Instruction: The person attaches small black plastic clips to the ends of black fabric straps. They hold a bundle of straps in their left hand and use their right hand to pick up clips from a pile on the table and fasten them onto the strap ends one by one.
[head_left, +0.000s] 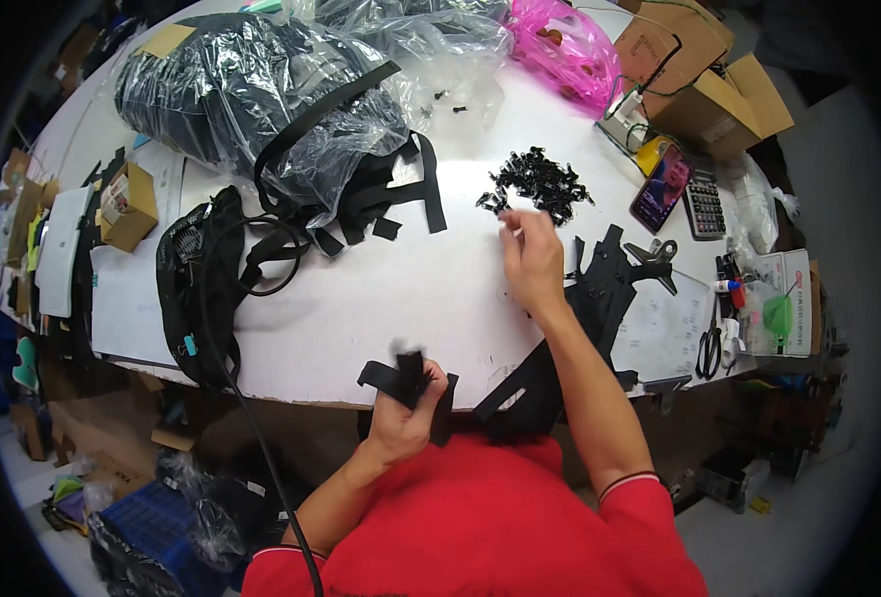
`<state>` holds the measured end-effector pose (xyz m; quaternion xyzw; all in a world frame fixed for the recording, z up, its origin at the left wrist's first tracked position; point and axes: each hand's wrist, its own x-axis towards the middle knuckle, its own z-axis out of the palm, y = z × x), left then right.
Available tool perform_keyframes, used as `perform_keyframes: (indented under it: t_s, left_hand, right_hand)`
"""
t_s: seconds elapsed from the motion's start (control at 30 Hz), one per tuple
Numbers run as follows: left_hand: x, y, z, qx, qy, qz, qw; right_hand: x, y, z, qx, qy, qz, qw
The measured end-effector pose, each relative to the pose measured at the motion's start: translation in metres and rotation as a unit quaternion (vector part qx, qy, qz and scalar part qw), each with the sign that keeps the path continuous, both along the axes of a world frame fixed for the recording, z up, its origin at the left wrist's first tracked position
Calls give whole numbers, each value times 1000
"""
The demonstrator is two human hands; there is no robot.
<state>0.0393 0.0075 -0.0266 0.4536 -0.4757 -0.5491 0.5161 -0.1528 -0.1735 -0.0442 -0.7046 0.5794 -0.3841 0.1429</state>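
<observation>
Close to the front edge of the table, my left hand (pixel 402 414) is closed around a folded black webbing strap (pixel 386 378). The strap's ends stick out past the thumb, and a blurred part shows at the top. Farther forward, my right hand (pixel 535 261) has its fingers curled together at the near left edge of a pile of small black plastic clips (pixel 550 184). Its fingertips are beside a few loose clips; whatever they pinch is too small to make out. Under my right forearm lie flat black webbing pieces (pixel 600 289), reaching over the table edge.
Clear plastic bags of dark goods (pixel 251 99) and more black straps (pixel 426 189) cover the back left. A black mesh bag (pixel 197 279) with a cable lies left. Right are a phone (pixel 661 187), calculator (pixel 704 199), metal clamp (pixel 655 261), scissors (pixel 709 348) and cardboard boxes (pixel 724 104).
</observation>
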Motion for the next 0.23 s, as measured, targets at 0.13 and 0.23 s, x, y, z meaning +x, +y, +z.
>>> perform_keyframes:
  t_s: [0.13,0.23]
  left_hand:
    - [6,4,0,26,20,-8,999]
    - [11,8,-8,-34,-4,-18,999]
  right_hand:
    - [4,-33,-5,-25,119,-17,992]
    - [1,-27,-7,-15,114,9,993]
